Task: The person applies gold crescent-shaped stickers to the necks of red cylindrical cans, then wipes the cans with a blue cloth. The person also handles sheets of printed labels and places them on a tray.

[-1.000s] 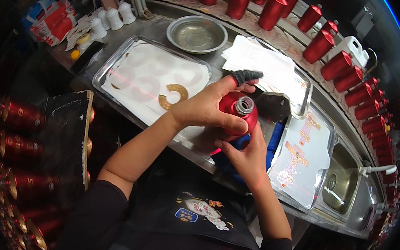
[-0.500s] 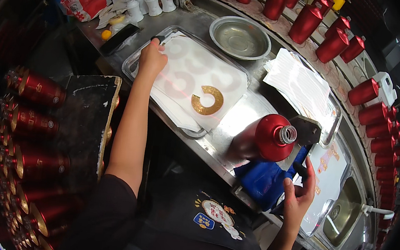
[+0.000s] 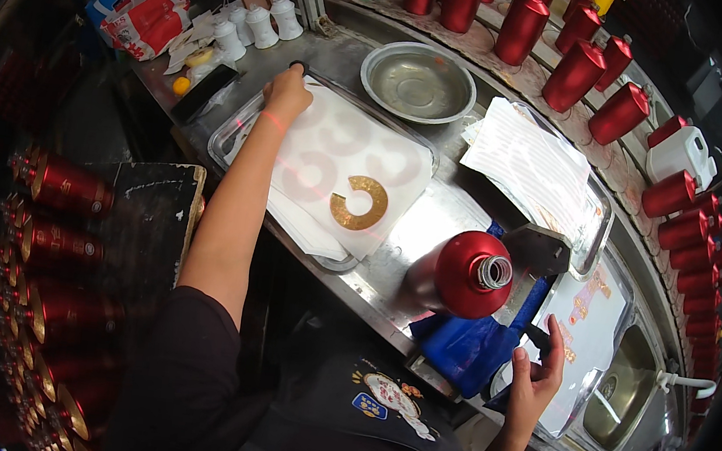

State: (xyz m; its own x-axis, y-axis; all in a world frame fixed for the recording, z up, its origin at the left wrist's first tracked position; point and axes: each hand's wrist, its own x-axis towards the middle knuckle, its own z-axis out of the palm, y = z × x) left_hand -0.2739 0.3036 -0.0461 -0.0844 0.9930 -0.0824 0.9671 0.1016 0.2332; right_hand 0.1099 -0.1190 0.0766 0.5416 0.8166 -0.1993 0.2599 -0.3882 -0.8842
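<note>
My left hand (image 3: 288, 95) reaches to the far left corner of a stack of translucent white sheets (image 3: 361, 142) on a metal tray (image 3: 222, 142). Its fingers are bent close together, a dark tip showing; what they pinch, if anything, is hidden. Pale C-shaped pieces show through the top sheet, and one gold C-shaped piece (image 3: 358, 216) lies in plain view near its front corner. On the right, my right hand (image 3: 537, 376) is open, thumb and fingers apart, with black covering on a finger. Left of it, a glossy red bottle (image 3: 461, 276), uncapped, rests at a blue cloth (image 3: 467, 347).
Behind the tray stands a metal basin (image 3: 421, 51). White papers (image 3: 530, 164) lie on another tray, and a sink (image 3: 613, 419) is at the right. Red bottles (image 3: 523, 27) line the curved conveyor; several more (image 3: 68, 248) are stacked at my left.
My left hand has slid farther along the sheets' far left corner. The right hand keeps its open pose near the red bottle. The whole view has shifted slightly.
</note>
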